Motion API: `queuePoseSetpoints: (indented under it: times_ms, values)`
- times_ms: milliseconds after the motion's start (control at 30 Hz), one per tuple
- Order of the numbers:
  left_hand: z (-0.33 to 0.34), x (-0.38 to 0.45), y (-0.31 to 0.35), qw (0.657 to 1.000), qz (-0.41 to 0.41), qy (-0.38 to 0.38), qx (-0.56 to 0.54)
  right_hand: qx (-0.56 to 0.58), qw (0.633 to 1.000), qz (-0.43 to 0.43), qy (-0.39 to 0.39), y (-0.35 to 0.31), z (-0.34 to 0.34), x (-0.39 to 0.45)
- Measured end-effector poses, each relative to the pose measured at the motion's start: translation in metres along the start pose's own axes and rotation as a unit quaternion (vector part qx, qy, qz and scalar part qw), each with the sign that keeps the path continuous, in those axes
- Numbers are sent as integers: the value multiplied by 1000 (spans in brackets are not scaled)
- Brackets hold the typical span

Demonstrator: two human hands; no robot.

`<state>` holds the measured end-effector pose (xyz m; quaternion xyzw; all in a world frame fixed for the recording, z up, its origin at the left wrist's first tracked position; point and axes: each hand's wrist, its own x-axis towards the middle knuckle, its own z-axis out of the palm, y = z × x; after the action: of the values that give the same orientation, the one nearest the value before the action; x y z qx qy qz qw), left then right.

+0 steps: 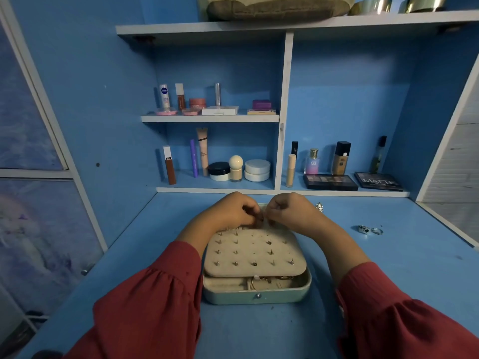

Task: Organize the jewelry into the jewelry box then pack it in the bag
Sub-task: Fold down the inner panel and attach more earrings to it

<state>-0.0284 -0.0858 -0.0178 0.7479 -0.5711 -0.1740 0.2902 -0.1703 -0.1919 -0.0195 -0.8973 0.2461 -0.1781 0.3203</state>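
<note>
Left hand (228, 209) and right hand (290, 211), fingertips curled together, pinch something tiny over the far edge of the rounded pale-green jewelry box (256, 294), whose cream studded earring panel (254, 251) lies flat, while shiny rings (369, 230) sit rightward.

Person, head view: two bare hands, left hand (230, 209) and right hand (290, 209), no rings or wristwear visible. Both forearms bare. Loose dark-red sleeves (155, 301), lightly crinkled fabric, gathered into pleats at elasticated cuffs below each elbow.
</note>
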Motion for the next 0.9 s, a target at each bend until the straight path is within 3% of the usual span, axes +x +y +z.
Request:
queuePoseSetpoints:
  times_ms: [433, 600, 767, 900]
  values:
    - [-9, -8, 3, 990, -16, 23, -138, 94, 995, 16, 15, -5, -3, -4]
    - [-6, -5, 0, 981, -14, 89, -169, 69, 995, 0, 66, 1, 1, 0]
    - [-7, -5, 10, 967, 13, 132, -216, 136, 982, -29, 129, -3, 2, -1]
    - [-6, 5, 11, 968, 14, 176, -179, 142, 982, -30, 117, -2, 2, 0]
